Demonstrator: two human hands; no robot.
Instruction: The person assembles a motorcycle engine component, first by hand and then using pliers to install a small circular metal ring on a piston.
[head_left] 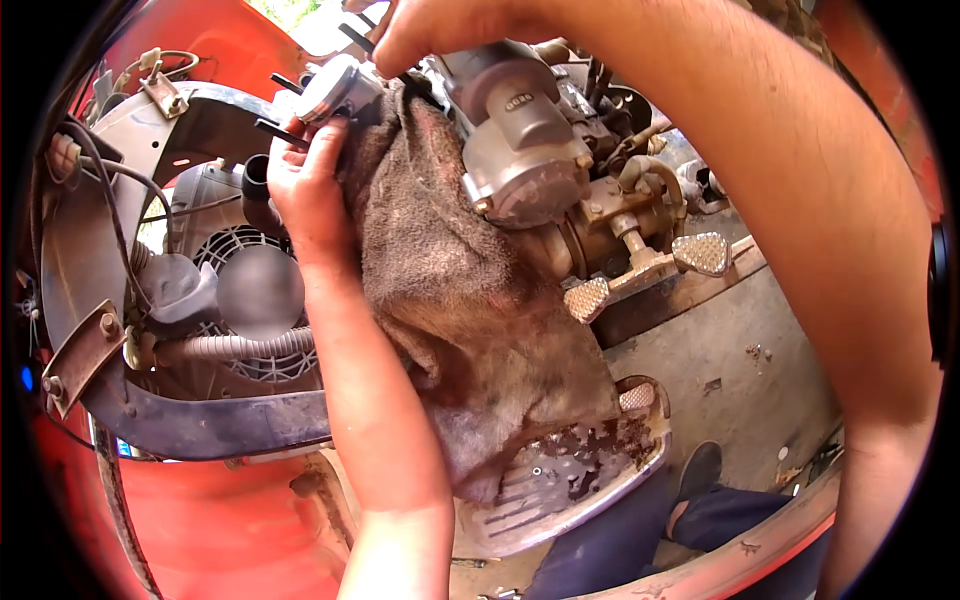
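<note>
My left hand (312,195) is closed around the lower edge of a silver piston (332,88), thumb on the near side. The piston sits tilted among several black studs (282,134) that stick out beside it. My right hand (410,38) reaches in from the right at the top edge, just above the piston and beside a stud. Its fingers are curled and partly cut off by the frame, so what they hold is hidden. A dirty brown rag (430,230) hangs from beneath the piston down over the engine.
A grey rounded engine housing (530,165) stands right of the rag, with two textured metal pedals (700,253) below. On the left are a fan grille (225,250), a corrugated hose (240,345) and a dark curved frame (220,418). A ribbed metal tray (520,515) lies lower down.
</note>
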